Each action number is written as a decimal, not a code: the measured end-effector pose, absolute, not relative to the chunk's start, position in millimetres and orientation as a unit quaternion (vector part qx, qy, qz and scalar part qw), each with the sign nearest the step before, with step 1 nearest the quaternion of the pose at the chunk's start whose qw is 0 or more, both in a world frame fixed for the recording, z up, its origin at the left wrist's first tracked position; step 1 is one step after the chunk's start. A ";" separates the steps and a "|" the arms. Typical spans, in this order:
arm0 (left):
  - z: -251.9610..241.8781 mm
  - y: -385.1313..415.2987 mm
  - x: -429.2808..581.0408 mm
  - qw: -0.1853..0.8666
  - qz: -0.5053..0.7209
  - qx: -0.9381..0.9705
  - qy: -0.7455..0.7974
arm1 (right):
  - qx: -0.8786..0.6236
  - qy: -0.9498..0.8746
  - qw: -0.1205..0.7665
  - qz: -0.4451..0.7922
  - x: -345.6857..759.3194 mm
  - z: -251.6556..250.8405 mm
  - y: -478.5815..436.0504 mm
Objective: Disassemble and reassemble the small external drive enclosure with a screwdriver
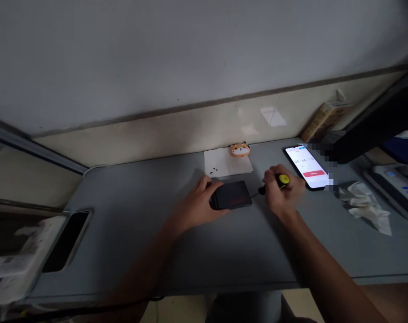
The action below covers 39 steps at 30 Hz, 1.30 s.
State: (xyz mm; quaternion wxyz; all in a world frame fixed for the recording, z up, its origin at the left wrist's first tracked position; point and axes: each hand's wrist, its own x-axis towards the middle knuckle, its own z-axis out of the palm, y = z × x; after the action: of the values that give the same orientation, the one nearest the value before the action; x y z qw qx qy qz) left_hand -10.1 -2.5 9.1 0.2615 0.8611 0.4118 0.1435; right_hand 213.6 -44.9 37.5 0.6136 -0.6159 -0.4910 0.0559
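Right grip (279, 190) closed on a yellow-handled screwdriver (283, 180), left grip (199, 200) clasping a black case (232, 195), phone (306, 167) nearby.

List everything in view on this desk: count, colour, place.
desk: one, grey, under everything
flat case: one, black, centre
smartphone: one, black, right of case
paper: one, white, behind the case
screws: several, black, on the paper
figurine: one, orange, behind the paper
crumpled tissue: one, white, far right
power strip: one, grey, right edge
screwdriver: one, yellow and black, in right hand
left hand: on the case
right hand: gripping the screwdriver
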 end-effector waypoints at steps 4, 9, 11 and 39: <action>1.7 -1.9 -2.5 0.246 0.164 0.875 0.384 | -0.580 -0.396 0.711 -0.020 219.5 32.5 -41.2; -3.7 -0.2 -0.4 0.257 0.159 0.877 0.374 | -0.507 -0.499 0.701 0.047 199.7 28.4 -45.3; -4.1 0.9 -1.1 0.254 0.151 0.881 0.370 | -0.505 -0.557 0.653 0.090 189.0 27.4 -48.5; -4.3 3.2 -3.2 0.135 0.154 0.925 0.319 | -0.533 -0.594 0.603 0.015 207.3 22.5 -42.7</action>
State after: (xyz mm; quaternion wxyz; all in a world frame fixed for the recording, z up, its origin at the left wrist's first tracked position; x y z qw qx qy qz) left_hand -3.2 3.2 -4.3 0.1352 0.9253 0.3194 0.1536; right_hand 207.3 -42.7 22.5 0.6030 -0.5326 -0.5938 0.0146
